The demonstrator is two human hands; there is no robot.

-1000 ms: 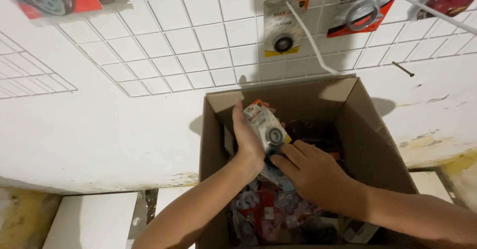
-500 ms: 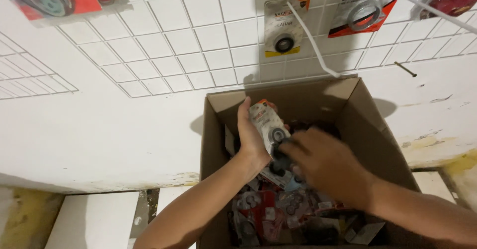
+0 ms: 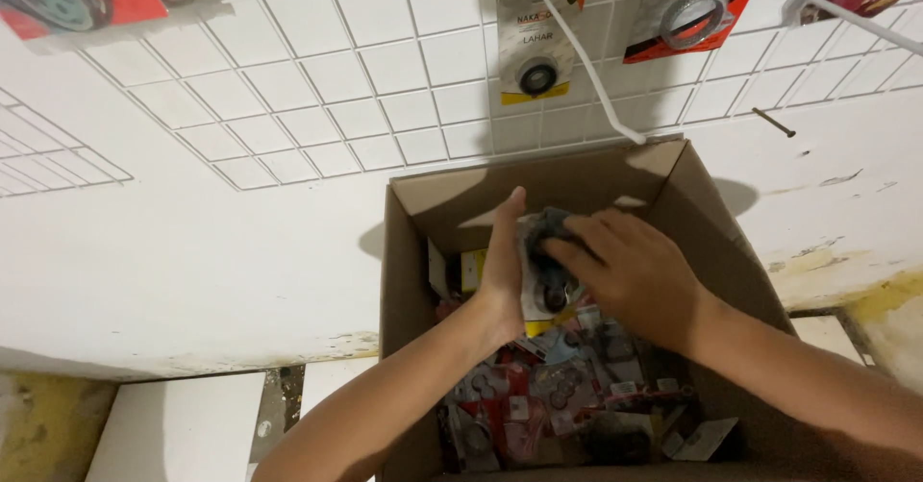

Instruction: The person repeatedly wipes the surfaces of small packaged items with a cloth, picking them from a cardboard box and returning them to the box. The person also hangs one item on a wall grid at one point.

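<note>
here, clear blister pack, dark ring inside

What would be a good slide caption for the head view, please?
Both hands grip a packaged bearing over an open cardboard box.

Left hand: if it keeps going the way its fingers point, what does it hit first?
Probably the cardboard box's far inner wall. The left hand points up-frame along the blister packs it holds; depth is unclear.

Both forearms reach forward — left hand upright, right hand curled palm-down beside it
</note>
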